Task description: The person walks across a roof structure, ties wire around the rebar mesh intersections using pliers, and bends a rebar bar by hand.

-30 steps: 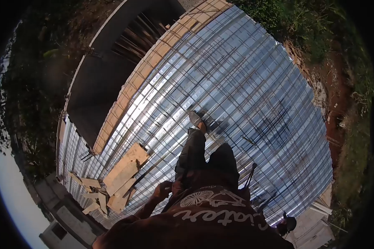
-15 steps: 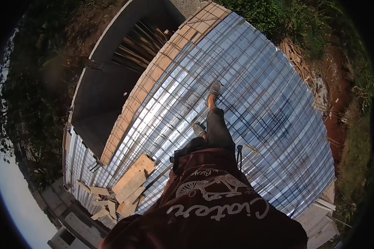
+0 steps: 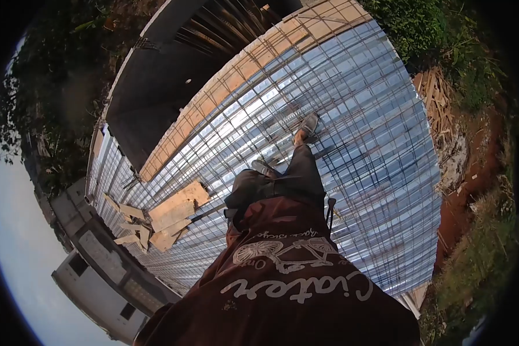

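Neither my left hand nor my right hand shows in the head view. Below me are my dark red shirt (image 3: pixel 288 288) with white lettering and a bicycle print, and my dark trousers (image 3: pixel 303 173). One shoe (image 3: pixel 309 123) is set forward on the rebar grid (image 3: pixel 363 167), which lies over shiny corrugated metal decking. My other shoe (image 3: pixel 262 167) is further back and to the left. A dark-handled item (image 3: pixel 330 210) hangs beside my waist on the right.
Loose plywood pieces (image 3: pixel 176 213) lie on the grid at left. A plywood strip (image 3: pixel 230 81) edges the deck beside a dark opening (image 3: pixel 150 92). Beyond the right edge are a wood pile (image 3: pixel 435 98), red soil (image 3: pixel 464 213) and bushes (image 3: pixel 409 26). Buildings (image 3: pixel 98 288) stand lower left.
A hand seen near the waist a second ago has gone from view. My forward foot has stepped ahead, and the view has turned. The person at the lower right is out of view.
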`<state>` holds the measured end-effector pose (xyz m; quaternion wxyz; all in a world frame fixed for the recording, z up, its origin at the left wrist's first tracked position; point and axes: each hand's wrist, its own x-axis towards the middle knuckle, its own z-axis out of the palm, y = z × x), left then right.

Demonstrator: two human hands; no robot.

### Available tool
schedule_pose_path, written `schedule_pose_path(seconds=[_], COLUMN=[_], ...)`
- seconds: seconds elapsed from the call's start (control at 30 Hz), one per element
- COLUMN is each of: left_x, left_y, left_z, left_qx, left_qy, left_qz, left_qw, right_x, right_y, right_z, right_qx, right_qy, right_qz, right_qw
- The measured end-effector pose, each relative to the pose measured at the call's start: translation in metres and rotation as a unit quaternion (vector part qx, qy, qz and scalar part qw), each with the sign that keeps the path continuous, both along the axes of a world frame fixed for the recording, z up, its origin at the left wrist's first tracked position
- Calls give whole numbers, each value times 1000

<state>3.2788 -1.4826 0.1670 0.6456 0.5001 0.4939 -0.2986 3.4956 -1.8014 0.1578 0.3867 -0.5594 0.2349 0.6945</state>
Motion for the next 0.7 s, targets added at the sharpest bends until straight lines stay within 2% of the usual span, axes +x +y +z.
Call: schedule_pose_path(seconds=[0.27, 0.4, 0.53, 0.7], left_x=[-58, -75, -81, -63], left_y=[-5, 15, 59, 161], left_z=[136, 174, 178, 135], left_qx=[-116, -153, -175, -196], left_qy=[71, 81, 81, 61], left_qz=[-68, -92, -116, -180], left_qw=[988, 981, 974, 962], right_x=[26, 28, 22, 1], right_y=[22, 40, 65, 122], right_z=[21, 24, 26, 20], right_qx=[-12, -1, 10, 17], right_qy=[58, 68, 93, 130], right_qz=[-8, -13, -30, -85], right_qw=[998, 998, 995, 988])
